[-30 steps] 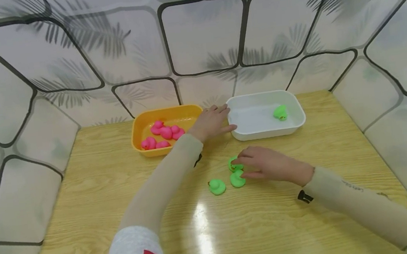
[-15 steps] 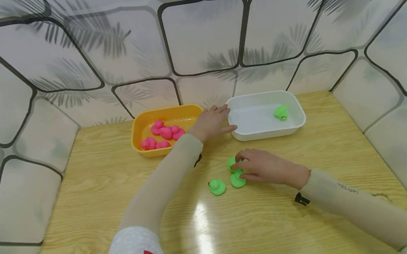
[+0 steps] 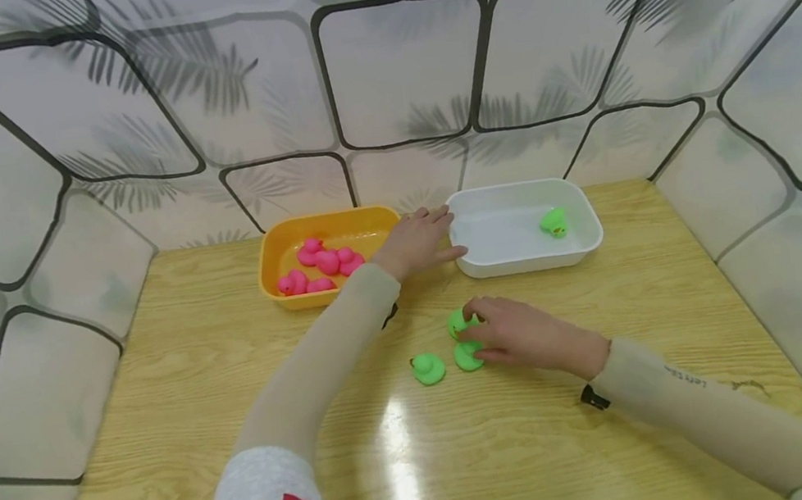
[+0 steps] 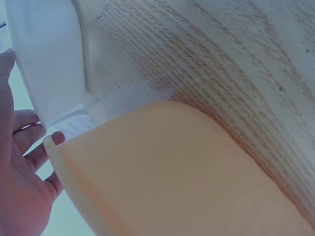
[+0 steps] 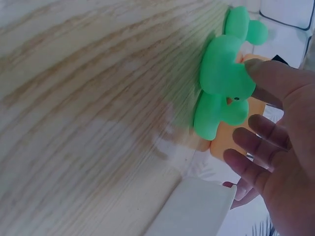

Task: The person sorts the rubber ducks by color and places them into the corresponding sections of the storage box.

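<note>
My left hand [image 3: 415, 240] reaches between two trays, fingers extended and at the rim of the white tray [image 3: 495, 260]. Left of it is the orange tray [image 3: 266, 261], partly hidden behind the wrist. In the left wrist view, fingertips overlap both rims. My right hand [image 3: 529, 330] hovers low over two green rubber ducks, a farther one [image 3: 456, 324] and a nearer one [image 3: 467, 355]. In the right wrist view, the thumb meets the head of the nearest green duck [image 5: 219, 64], and the other visible fingers are spread. A third green duck [image 3: 428, 368] sits to their left.
Several pink ducks [image 3: 328, 261] lie in the orange tray. One green duck [image 3: 554, 222] lies on the white tray's right side. The trays stand at the back of the wooden table [image 3: 201, 388], before a patterned backdrop [image 3: 403, 76].
The right hand has shifted slightly, its fingers drawing in closer around the two green ducks. The farther duck has turned a little. My left hand stays in place.
</note>
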### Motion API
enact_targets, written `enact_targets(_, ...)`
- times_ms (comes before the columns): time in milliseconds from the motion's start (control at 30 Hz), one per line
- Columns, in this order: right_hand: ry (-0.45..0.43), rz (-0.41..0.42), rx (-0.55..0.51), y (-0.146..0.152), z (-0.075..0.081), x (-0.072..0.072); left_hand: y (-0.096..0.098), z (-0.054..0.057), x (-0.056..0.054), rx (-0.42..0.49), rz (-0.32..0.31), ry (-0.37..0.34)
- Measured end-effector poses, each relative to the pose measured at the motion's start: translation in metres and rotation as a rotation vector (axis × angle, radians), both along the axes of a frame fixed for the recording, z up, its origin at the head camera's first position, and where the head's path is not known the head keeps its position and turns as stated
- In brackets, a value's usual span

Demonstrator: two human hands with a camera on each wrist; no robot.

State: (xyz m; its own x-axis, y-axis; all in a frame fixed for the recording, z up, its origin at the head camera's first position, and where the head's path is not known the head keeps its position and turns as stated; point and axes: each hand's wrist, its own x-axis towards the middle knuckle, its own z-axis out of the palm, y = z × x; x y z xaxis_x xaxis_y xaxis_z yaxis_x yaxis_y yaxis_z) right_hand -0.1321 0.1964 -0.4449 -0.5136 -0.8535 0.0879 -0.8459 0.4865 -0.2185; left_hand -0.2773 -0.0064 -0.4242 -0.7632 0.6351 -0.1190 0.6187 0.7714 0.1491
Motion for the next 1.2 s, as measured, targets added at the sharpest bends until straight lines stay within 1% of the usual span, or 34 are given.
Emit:
enact_targets(133,0.017,-0.005,0.026,-0.001,0.001,0.003,0.001,-0.002,-0.001,-0.003,0.001,0.003)
enact_targets(367,0.045,-0.005,0.009,0.005,-0.004,0.005,0.0,-0.004,-0.002,0.004,-0.005,0.013)
enact_targets(700,-0.011,-0.031,0.02,0.021,-0.001,0.008,0.001,-0.005,-0.003,0.001,-0.008,0.028)
enact_targets(900,0.024,-0.034,0.01,0.033,-0.001,0.006,-0.002,-0.002,-0.002,0.005,-0.008,0.019)
enact_targets(1000,0.006,-0.056,0.015,0.04,0.003,0.006,-0.002,0.0,-0.001,0.013,-0.009,0.004)
enact_targets(1200,-0.044,-0.141,0.041,0.054,0.016,0.006,-0.001,0.003,0.0,0.004,-0.009,-0.016)
